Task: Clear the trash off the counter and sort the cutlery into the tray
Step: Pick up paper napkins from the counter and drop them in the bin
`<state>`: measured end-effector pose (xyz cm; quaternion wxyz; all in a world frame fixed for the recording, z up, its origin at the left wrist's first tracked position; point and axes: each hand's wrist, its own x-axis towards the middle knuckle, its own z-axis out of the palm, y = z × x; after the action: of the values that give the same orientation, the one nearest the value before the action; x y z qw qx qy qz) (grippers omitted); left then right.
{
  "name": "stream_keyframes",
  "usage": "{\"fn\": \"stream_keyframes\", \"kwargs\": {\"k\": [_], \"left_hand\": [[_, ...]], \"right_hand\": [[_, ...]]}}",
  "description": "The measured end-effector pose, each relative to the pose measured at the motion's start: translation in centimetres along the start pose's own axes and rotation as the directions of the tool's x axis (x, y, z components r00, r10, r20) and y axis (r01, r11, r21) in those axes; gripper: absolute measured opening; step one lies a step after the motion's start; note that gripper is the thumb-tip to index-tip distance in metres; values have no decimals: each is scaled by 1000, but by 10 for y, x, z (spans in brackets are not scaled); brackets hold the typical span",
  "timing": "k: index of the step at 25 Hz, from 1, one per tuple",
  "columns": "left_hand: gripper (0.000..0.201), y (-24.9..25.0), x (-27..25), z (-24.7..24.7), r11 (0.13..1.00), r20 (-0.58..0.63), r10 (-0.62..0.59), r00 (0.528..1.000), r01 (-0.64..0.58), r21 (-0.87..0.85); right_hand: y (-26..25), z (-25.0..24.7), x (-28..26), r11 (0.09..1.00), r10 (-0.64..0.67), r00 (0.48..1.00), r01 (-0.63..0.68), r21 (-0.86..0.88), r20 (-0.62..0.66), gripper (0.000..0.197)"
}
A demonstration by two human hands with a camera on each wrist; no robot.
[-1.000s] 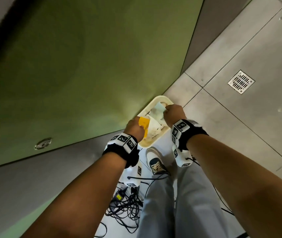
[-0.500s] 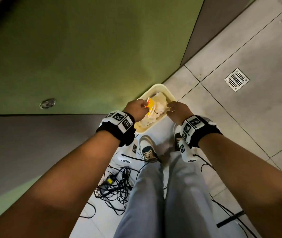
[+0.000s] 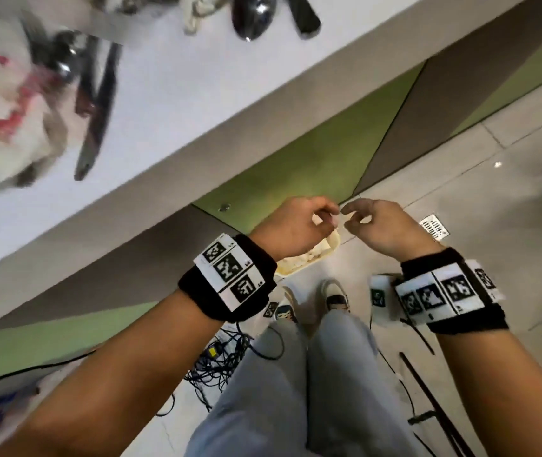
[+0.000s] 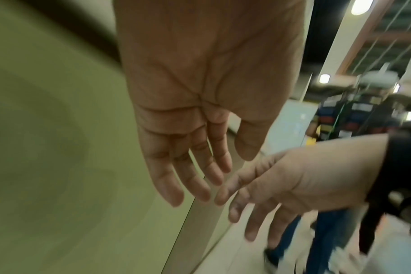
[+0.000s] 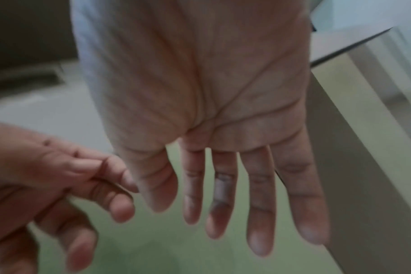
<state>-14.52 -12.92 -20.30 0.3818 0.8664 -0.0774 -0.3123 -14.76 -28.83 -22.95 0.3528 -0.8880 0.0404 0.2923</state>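
Note:
My left hand (image 3: 324, 214) and right hand (image 3: 355, 216) hang side by side in front of the green cabinet, fingertips nearly touching, and both are empty. The left wrist view shows the left hand (image 4: 200, 166) with straight fingers and nothing in it. The right hand (image 5: 223, 185) looks the same in the right wrist view. Below the left hand, a pale yellow bin (image 3: 299, 271) with paper trash stands on the floor, partly hidden. On the white counter (image 3: 197, 77) lie a spoon (image 3: 253, 14), a black-handled utensil (image 3: 306, 14), a dark knife (image 3: 96, 110) and crumpled red-stained paper (image 3: 6, 110), all blurred.
The counter edge overhangs the green cabinet front (image 3: 296, 159). Tangled cables (image 3: 223, 361) lie on the tiled floor by my shoes (image 3: 335, 291). A floor drain (image 3: 433, 225) is just right of the right hand. Another bit of crumpled paper (image 3: 197, 11) sits at the counter's top.
Both hands have let go of the yellow piece and the papers in the bin and risen, empty. The view has swung up, bringing the counter top into sight.

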Motion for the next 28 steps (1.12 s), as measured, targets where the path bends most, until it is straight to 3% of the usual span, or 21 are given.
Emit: {"fn": "stream_keyframes", "kwargs": {"k": [2, 8, 15, 19, 21, 23, 26, 28], "left_hand": [[26, 30, -27, -30, 998, -34, 45, 998, -46, -41], [23, 82, -72, -122, 991, -364, 73, 928, -108, -76], [25, 86, -61, -187, 997, -550, -30, 835, -16, -78], [32, 86, -36, -215, 998, -592, -16, 806, 45, 34], [36, 87, -20, -225, 993, -564, 28, 826, 43, 113], [44, 85, -4, -228, 976, -468, 53, 882, 53, 210], [60, 74, 15, -229, 920, -318, 0, 948, 124, 372], [57, 70, 22, -232, 885, -273, -28, 962, 151, 441]], "right_hand": [[-30, -30, -21, 998, -62, 998, 63, 0, -21, 31], [-112, -103, -33, 957, -291, 952, 288, -43, -99, 29], [-169, -132, -10, 937, -338, 912, 350, 12, -231, 20], [-194, -134, 8, 936, -349, 894, 349, -51, -282, 24], [-207, -138, 21, 934, -357, 883, 331, -137, -304, 26], [-217, -147, 36, 934, -344, 880, 285, -215, -328, 28], [-224, -163, 58, 944, -291, 893, 209, -256, -343, 33], [-228, -176, 71, 933, -294, 896, 192, -305, -334, 36]]}}
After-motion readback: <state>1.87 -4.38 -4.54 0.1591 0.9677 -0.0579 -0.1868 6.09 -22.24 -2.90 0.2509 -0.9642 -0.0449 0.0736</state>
